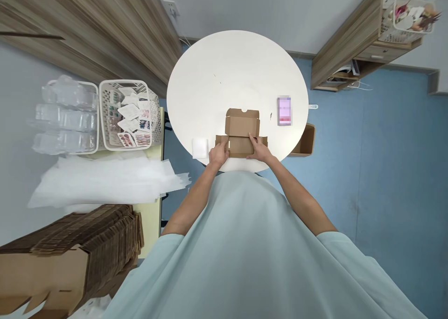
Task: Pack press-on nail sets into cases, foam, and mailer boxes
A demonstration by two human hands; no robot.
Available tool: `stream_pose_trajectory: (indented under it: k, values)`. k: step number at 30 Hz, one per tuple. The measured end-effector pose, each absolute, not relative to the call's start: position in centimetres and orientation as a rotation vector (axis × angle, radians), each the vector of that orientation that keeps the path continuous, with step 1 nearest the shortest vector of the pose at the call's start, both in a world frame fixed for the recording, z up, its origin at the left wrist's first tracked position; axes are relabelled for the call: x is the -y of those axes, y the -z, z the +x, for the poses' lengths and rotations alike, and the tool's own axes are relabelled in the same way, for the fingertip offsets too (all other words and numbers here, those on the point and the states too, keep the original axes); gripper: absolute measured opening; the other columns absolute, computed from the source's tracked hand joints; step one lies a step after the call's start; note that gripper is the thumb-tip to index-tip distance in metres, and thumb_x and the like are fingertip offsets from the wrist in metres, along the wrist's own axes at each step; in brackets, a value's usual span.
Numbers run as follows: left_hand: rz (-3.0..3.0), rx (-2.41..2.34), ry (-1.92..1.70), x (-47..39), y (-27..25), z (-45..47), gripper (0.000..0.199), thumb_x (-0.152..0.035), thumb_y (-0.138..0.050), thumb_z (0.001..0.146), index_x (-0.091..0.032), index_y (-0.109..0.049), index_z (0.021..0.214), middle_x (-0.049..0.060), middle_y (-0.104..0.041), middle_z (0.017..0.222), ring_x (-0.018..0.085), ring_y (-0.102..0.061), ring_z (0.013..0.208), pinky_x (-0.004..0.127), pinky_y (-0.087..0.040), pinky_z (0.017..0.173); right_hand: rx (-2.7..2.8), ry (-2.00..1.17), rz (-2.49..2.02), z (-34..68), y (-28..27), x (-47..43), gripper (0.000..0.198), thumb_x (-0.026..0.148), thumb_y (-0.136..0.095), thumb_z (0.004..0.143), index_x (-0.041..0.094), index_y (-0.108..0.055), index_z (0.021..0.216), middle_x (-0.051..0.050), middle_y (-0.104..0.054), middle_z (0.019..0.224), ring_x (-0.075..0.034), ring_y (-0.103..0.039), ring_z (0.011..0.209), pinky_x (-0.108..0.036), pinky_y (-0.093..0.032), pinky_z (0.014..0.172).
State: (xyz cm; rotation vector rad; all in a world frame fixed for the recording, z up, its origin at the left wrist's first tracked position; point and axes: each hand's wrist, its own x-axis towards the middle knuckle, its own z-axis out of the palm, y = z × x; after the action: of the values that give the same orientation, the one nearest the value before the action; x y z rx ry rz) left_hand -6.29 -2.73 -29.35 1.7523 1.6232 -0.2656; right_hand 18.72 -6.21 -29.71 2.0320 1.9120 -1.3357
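A brown cardboard box (241,146), partly folded, lies near the front edge of the round white table (231,71). Its lid panel (242,125) is spread away from me, with a small notch in the far edge. Side flaps stick out to the left and right of the base. My left hand (219,154) grips the box's left end, fingers bent over the flap. At the right end, my right hand (259,150) holds the box between thumb and fingers, one fingertip at the lid fold. A white folded packet (200,148) lies just left of my left hand.
A pink-screened phone-like item (284,111) rests at the table's right. On a side table at left stand white baskets (124,116) of cards and clear plastic packs, white sheets (105,181) and stacked flat cardboard (105,235). An open brown box (307,140) is below the table at right.
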Motion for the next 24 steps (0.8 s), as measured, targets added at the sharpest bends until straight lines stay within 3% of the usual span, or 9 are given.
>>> stream_pose_trajectory:
  k: [6, 11, 14, 19, 24]
  values:
    - [1.798, -1.588, 0.299, 2.4, 29.4, -6.4, 0.059, -0.024, -0.053, 0.104, -0.028, -0.054, 0.162, 0.014, -0.073, 0.134, 0.035, -0.073, 0.120, 0.046, -0.056, 0.105, -1.890, 1.345, 2.081, 19.1, 29.2, 5.9, 0.103, 0.037, -0.078, 0.098, 0.033, -0.016, 0.180, -0.021, -0.036, 0.169, -0.036, -0.070, 0.124, -0.047, -0.058, 0.105]
    - [1.834, -1.630, 0.081, 2.7, 29.0, -7.5, 0.058, -0.018, -0.051, 0.103, -0.027, -0.054, 0.161, 0.014, -0.066, 0.142, 0.032, -0.067, 0.130, 0.042, -0.055, 0.108, -1.881, 1.347, 2.103, 18.9, 29.2, 6.0, 0.101, 0.041, -0.078, 0.098, 0.034, -0.018, 0.179, -0.020, -0.034, 0.172, -0.035, -0.070, 0.122, -0.047, -0.057, 0.107]
    - [1.766, -1.890, -0.017, 2.9, 28.8, -8.3, 0.056, -0.024, -0.061, 0.101, -0.021, -0.054, 0.156, 0.018, -0.056, 0.152, 0.034, -0.059, 0.140, 0.045, -0.053, 0.114, -1.889, 1.355, 2.101, 18.9, 29.5, 6.1, 0.100, 0.042, -0.076, 0.099, 0.034, -0.018, 0.179, -0.020, -0.035, 0.171, -0.034, -0.070, 0.122, -0.048, -0.056, 0.107]
    - [1.618, -1.877, 0.125, 2.7, 28.6, -8.5, 0.019, -0.028, -0.061, 0.101, -0.019, -0.071, 0.114, 0.017, -0.067, 0.133, 0.034, -0.067, 0.126, 0.046, -0.055, 0.110, -1.903, 1.354, 2.086, 19.1, 29.9, 6.2, 0.102, 0.040, -0.076, 0.098, 0.035, -0.015, 0.180, -0.020, -0.035, 0.171, -0.034, -0.071, 0.120, -0.049, -0.058, 0.106]
    - [1.587, -1.801, 0.057, 3.1, 28.0, -6.5, 0.015, -0.024, -0.061, 0.099, -0.021, -0.068, 0.113, 0.011, -0.077, 0.119, 0.028, -0.074, 0.111, 0.039, -0.056, 0.102, -1.888, 1.370, 2.079, 19.0, 29.9, 6.1, 0.102, 0.037, -0.077, 0.098, 0.032, -0.016, 0.180, -0.022, -0.032, 0.173, -0.037, -0.071, 0.124, -0.049, -0.057, 0.106]
